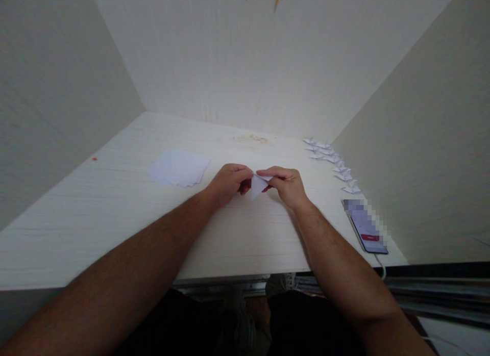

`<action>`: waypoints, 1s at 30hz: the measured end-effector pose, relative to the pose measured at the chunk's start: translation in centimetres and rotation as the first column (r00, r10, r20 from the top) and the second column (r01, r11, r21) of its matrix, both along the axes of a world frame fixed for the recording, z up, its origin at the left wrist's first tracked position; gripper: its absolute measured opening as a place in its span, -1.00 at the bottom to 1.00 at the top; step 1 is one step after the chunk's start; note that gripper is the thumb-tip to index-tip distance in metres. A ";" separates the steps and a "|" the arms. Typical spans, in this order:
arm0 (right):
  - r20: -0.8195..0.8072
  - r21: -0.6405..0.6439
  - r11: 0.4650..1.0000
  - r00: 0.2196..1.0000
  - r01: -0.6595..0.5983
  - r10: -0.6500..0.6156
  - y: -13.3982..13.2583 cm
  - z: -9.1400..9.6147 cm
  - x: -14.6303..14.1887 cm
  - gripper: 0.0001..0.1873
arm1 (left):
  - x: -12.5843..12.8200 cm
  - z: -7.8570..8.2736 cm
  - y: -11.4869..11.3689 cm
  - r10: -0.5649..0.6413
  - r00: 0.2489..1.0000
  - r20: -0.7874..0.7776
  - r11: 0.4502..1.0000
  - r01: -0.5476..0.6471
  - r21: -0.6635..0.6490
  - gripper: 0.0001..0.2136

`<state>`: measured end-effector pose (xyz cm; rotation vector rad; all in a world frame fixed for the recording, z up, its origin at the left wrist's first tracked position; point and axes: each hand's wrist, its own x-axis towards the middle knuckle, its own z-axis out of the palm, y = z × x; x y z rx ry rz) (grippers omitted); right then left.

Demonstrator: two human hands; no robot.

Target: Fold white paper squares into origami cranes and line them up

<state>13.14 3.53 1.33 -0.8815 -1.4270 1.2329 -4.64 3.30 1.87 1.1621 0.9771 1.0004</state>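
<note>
A small folded piece of white paper [258, 186] is held just above the table, its pointed end hanging down toward me. My left hand [232, 182] pinches it at the upper left between thumb and fingers. On the other side my right hand [285, 184] grips its right edge, thumb on top. The finger pads are partly hidden behind the paper and the hands. To the left of my left hand lies a loose stack of white paper sheets [179, 167], slightly fanned. Several small folded paper cranes [331, 156] sit in a cluster along the right side.
A phone [365, 226] with a lit, partly blurred screen lies near the right front edge, a white cable [381, 267] running from it. Pale panels [245, 65] wall in the white table [237, 244]. A stained patch [252, 139] marks the back, and an orange speck [95, 158] the left.
</note>
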 end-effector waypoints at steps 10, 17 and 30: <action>0.083 -0.040 0.998 0.995 0.055 -0.052 0.2 -0.4 0.2 -0.75 | -0.5 -0.2 0.0 0.051 0.975 -0.217 0.983 -0.011 0.185 -0.80; 0.077 -0.048 0.997 0.995 0.067 -0.063 0.1 -0.1 0.0 -0.74 | -0.5 -0.3 0.1 0.012 0.992 -0.128 0.990 0.006 0.138 -0.84; 0.081 -0.057 0.996 0.995 0.066 -0.061 -0.1 0.3 0.1 -0.76 | -0.8 -0.2 0.3 -0.034 0.993 -0.116 0.992 0.047 0.115 -0.87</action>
